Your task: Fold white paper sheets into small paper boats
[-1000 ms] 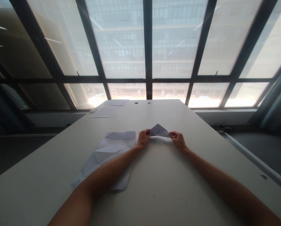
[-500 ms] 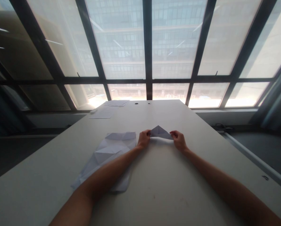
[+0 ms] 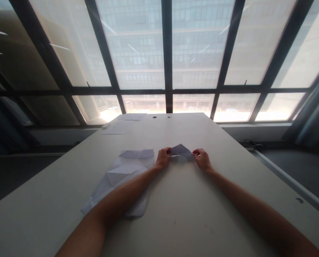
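A small folded sheet of white paper [image 3: 181, 150], peaked at the top like a triangle, is stretched between my two hands just above the table. My left hand [image 3: 163, 157] pinches its left corner, fingers closed. On the opposite corner, my right hand [image 3: 201, 158] grips with thumb and fingertips. The lower edge of the paper bows open a little. To the left, partly under my left forearm, lie creased and folded white papers [image 3: 131, 164].
The long white table [image 3: 191, 207] runs away from me toward tall framed windows [image 3: 142, 43]. Flat white sheets [image 3: 114, 127] lie at its far left end, near a dark round hole [image 3: 154, 117]. Curtains hang at both sides.
The folded paper's lower edge has shifted and opened slightly between my hands, its peak dipping a touch. Both hands stay in nearly the same place.
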{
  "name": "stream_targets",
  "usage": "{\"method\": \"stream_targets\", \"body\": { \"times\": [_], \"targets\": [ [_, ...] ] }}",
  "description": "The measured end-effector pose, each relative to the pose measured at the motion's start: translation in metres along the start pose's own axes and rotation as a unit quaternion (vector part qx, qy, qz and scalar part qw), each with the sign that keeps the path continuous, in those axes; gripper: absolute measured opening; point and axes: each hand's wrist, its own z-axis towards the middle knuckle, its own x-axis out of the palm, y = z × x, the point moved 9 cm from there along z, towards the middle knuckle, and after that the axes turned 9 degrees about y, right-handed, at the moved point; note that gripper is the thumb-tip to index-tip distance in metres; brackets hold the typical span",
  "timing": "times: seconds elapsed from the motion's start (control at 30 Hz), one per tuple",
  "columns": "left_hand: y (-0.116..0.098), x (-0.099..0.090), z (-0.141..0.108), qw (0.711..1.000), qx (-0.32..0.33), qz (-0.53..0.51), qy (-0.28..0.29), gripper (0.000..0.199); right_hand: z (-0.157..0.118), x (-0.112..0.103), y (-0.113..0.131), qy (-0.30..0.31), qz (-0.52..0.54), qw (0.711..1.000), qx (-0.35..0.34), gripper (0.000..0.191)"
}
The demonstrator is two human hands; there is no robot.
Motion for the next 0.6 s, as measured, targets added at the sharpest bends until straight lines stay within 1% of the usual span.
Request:
{"method": "stream_targets", "body": {
  "times": [0.1,0.17,0.33,0.5,0.6],
  "targets": [
    [0.0,0.0,0.0,1.0,-0.002,0.004,-0.003,0.026,-0.001,0.004,0.004,0.026,-0.005,1.0,0.009,0.022],
    [0.001,-0.002,0.0,1.0,-0.007,0.003,-0.009,0.027,-0.004,0.005,0.013,0.032,-0.014,0.999,0.001,0.024],
    [0.001,-0.004,0.001,1.0,0.0,0.018,-0.023,0.029,-0.01,0.009,0.042,0.064,-0.065,0.994,-0.064,0.028],
    [0.002,-0.005,0.0,1.0,-0.007,0.016,-0.024,0.029,-0.012,0.007,0.047,0.075,-0.068,0.992,-0.073,0.029],
    [0.003,-0.005,0.0,0.999,-0.015,0.019,-0.024,0.028,-0.013,0.008,0.049,0.087,-0.075,0.99,-0.077,0.023]
  ]
}}
